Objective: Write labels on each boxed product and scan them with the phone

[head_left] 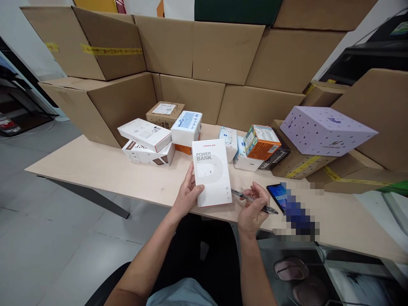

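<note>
A white box printed "POWER BANK" (213, 178) is held up over the table's front edge, its printed face toward me. My left hand (188, 191) grips its left side, with the thumb lying on the front. In my right hand (254, 210) is a dark pen (266, 208), pinched between the fingers and slanting across the hand. The pen's left end comes close to the lower right edge of the box; whether it touches cannot be made out. To the right of that hand a phone (278, 196) with a lit screen lies on the table, its lower part blurred out by blocks.
Several small boxes stand along the back of the table (95, 159), among them a white slim box (145, 134), a tissue pack (186, 127) and an orange box (262, 142). A lilac box (328, 129) rests on cartons at right. Large cardboard cartons (191, 100) wall off the rear.
</note>
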`<action>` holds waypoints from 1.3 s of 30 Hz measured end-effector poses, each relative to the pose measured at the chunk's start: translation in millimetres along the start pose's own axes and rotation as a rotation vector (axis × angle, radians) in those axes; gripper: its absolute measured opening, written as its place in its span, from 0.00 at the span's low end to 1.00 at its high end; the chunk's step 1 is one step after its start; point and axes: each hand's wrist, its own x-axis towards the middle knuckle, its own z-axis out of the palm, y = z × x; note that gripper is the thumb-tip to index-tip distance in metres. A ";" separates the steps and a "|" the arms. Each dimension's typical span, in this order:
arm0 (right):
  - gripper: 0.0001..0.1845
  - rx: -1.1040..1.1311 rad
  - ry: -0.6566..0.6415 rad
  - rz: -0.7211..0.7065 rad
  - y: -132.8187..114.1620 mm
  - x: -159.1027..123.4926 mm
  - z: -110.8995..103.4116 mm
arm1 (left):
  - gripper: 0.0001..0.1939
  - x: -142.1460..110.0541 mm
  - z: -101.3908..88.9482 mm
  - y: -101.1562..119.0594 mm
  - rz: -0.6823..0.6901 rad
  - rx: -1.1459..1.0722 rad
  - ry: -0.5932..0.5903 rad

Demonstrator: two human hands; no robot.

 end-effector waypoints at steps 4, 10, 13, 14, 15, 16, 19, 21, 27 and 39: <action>0.25 0.013 0.012 0.027 0.4 -1.3 -1.5 | 0.44 -0.4 0.1 0.4 0.005 -0.011 0.000; 0.30 -0.081 0.064 0.061 -2.0 -1.2 -1.2 | 0.48 2.3 -1.5 -1.5 -0.015 0.002 0.117; 0.29 -0.073 0.135 0.100 -4.8 -1.0 -1.9 | 0.48 1.8 -1.5 9.1 0.087 0.109 0.198; 0.29 -0.061 0.164 0.105 -5.9 -0.7 -2.0 | 0.47 0.8 -1.9 15.1 0.147 0.176 0.217; 0.29 -0.045 0.194 0.108 -6.9 -0.2 -2.1 | 0.44 -0.6 -2.5 21.9 0.210 0.268 0.235; 0.28 -0.022 0.220 0.111 -7.8 0.5 -2.0 | 0.40 -2.5 -3.3 29.3 0.275 0.385 0.252; 0.27 0.072 0.281 0.124 -9.4 3.7 -0.6 | 0.28 -8.5 -7.4 50.1 0.493 0.841 0.283; 0.24 0.116 0.302 0.129 -9.9 6.0 0.5 | 0.25 -11.4 -10.7 59.3 0.600 1.098 0.222; 0.18 0.148 0.270 0.122 -12.2 7.2 0.5 | 0.28 -14.3 -17.5 51.2 0.598 1.446 -0.025; 0.13 0.128 0.118 0.179 -10.7 3.9 -1.3 | 0.29 -38.5 -16.5 1.9 0.576 1.434 -0.147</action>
